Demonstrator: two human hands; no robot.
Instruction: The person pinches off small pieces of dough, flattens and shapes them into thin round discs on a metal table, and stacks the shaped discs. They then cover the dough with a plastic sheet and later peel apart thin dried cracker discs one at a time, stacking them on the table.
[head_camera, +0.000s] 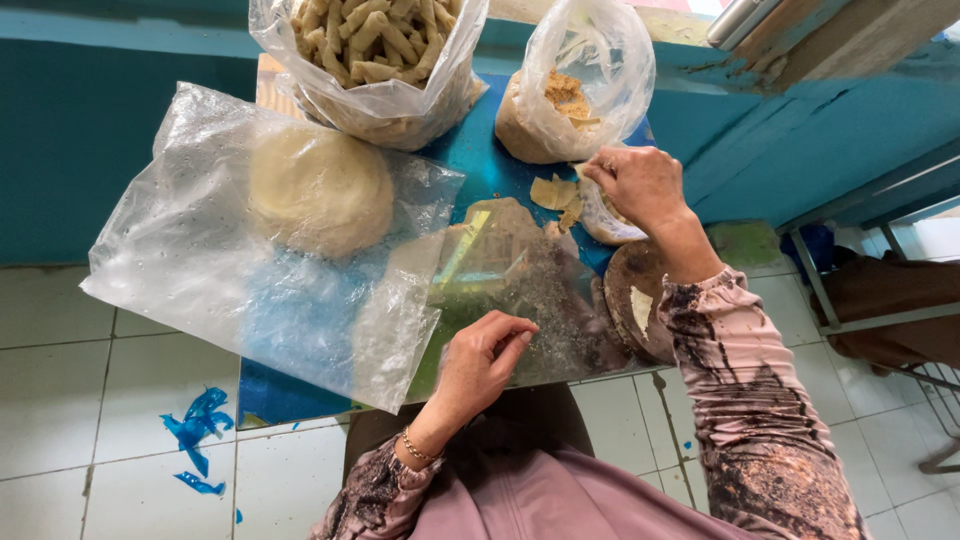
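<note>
My left hand (480, 362) rests with curled fingers on the near edge of a shiny, flour-dusted work sheet (520, 290), holding nothing. My right hand (640, 185) reaches over a small white bowl (605, 222), fingertips pinched together at its far rim; whether they hold anything is unclear. Torn scraps of thin dough (555, 192) lie just left of the bowl. A round lump of pale dough (320, 190) sits under a large clear plastic sheet (200, 250) at the left.
A clear bag of finger-shaped rolled pieces (375, 45) stands at the back. Beside it is a bag of brownish crumbly filling (565, 100). A round wooden board (640, 300) lies under my right forearm. The small blue table (480, 160) stands on white tiles.
</note>
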